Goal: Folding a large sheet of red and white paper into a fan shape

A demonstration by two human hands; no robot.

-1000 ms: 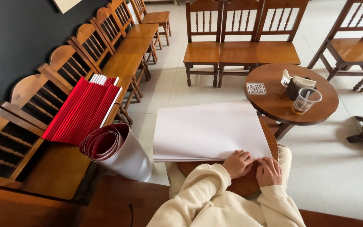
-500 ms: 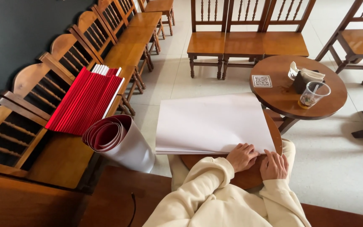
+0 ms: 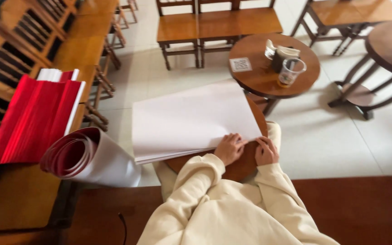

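Head view, looking down: left hand [image 3: 229, 148] curled, fingertips pinching the near right corner of a stack of white paper sheets [image 3: 191, 120]; right hand [image 3: 266, 152] just beside it, fingers bent, touching the same corner, grip unclear. Stack lying on a small round wooden table [image 3: 243, 165], overhanging its left side. Further left on a bench, a rolled red-and-white sheet [image 3: 87, 159] and folded red paper [image 3: 32, 120]. Beyond, another round table [image 3: 259, 77] bearing a clear cup [image 3: 290, 71].

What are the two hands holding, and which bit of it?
Both the left hand and the right hand rest fingers on the near corner of the stack of white paper sheets; whether they actually pinch it cannot be told.
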